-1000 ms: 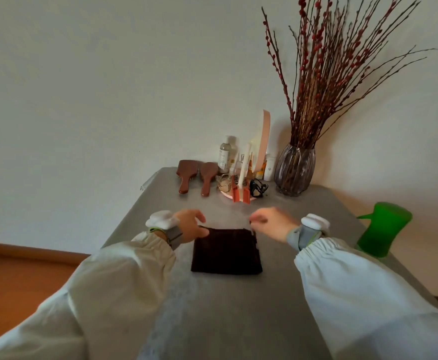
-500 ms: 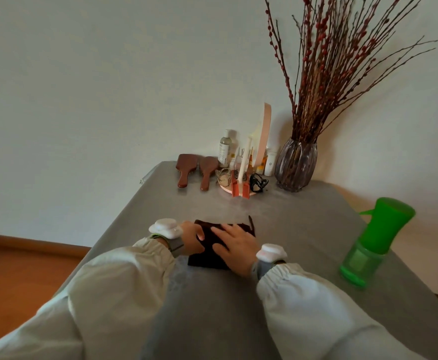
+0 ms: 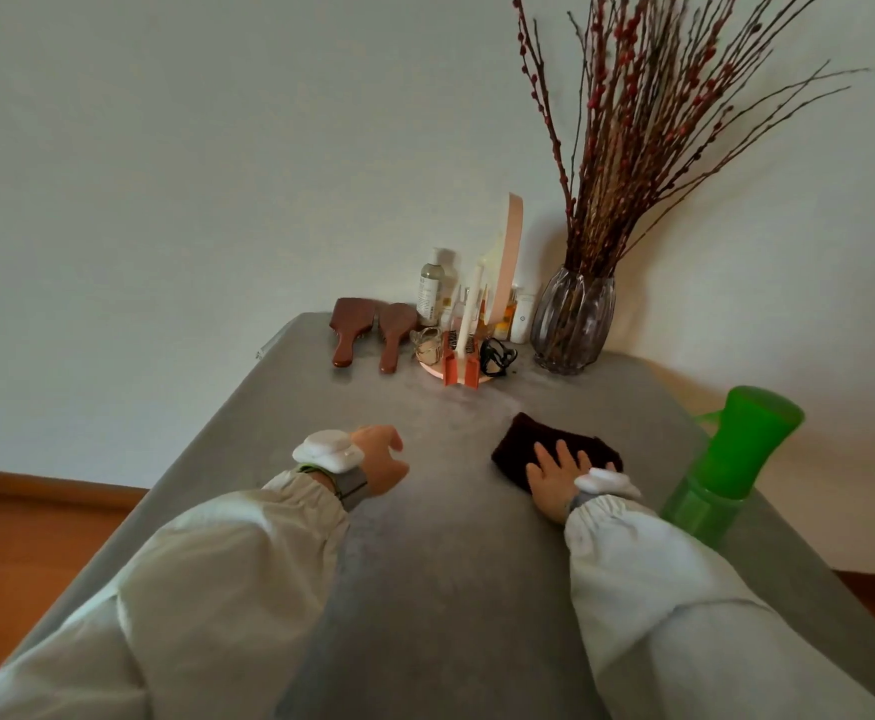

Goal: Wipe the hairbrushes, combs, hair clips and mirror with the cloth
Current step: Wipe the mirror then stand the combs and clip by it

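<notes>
Bench: grey top, running away toward the wall at 12 o'clock.
Cloth: dark, folded, flat on the bench at roughly 2 o'clock from the person.
Right hand: palm down on the near part of the cloth, fingers spread and flat, gripping nothing.
Left hand: at 10 o'clock, well apart from the cloth, empty, fingers loosely curled, thumb free.
Hairbrushes: two brown wooden, side by side at the far end, 11 o'clock, handles toward the person.
Mirror: pink-rimmed, upright on a round base at 12 o'clock, seen edge-on.
Combs: two orange, on the mirror base.
Hair clips: black one right of the combs, pale one left.
Spray bottle: green, just beside the right wrist at 3 o'clock.
Vase: ribbed glass, holding twigs, at 1 o'clock.
</notes>
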A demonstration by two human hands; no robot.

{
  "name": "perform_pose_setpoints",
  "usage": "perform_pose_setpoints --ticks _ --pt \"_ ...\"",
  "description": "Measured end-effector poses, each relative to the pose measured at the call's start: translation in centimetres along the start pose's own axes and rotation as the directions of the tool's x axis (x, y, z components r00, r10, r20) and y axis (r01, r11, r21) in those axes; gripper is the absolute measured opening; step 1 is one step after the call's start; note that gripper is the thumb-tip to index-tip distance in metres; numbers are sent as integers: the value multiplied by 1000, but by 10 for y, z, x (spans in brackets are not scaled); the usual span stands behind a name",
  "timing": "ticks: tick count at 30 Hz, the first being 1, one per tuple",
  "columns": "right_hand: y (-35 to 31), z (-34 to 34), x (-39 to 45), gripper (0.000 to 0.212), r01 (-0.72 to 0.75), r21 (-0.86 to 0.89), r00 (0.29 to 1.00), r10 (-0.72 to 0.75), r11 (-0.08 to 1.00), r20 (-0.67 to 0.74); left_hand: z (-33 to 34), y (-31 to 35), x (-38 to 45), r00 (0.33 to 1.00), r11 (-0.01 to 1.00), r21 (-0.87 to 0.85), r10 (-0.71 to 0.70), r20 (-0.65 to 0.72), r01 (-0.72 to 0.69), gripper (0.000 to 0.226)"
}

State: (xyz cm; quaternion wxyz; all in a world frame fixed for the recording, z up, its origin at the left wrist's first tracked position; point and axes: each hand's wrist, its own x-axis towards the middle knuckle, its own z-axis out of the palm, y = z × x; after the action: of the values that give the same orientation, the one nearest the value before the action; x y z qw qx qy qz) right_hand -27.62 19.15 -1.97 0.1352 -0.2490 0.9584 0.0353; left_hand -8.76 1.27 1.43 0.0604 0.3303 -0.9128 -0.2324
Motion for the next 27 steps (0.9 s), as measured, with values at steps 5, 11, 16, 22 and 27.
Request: perform_pose_setpoints --ticks 5,11,16,22,27 --pt "23 6 7 60 -306 94 946 314 948 -87 2 17 -6 999 998 -29 47 -5 -47 35" --pt "10 -2 -19 45 159 16 971 -153 987 -185 -5 29 -10 996 995 -41 88 -2 -88 32" --pt "-2 0 0 54 125 104 991 -119 987 -60 -8 33 -5 996 992 -87 91 19 -89 31" --pt "1 -22 19 52 257 512 963 -174 820 -205 -8 34 7 994 984 -158 96 49 -88 29" --pt "26 -10 22 42 200 198 969 -164 959 -186 -2 38 15 997 977 -200 78 14 -73 27"
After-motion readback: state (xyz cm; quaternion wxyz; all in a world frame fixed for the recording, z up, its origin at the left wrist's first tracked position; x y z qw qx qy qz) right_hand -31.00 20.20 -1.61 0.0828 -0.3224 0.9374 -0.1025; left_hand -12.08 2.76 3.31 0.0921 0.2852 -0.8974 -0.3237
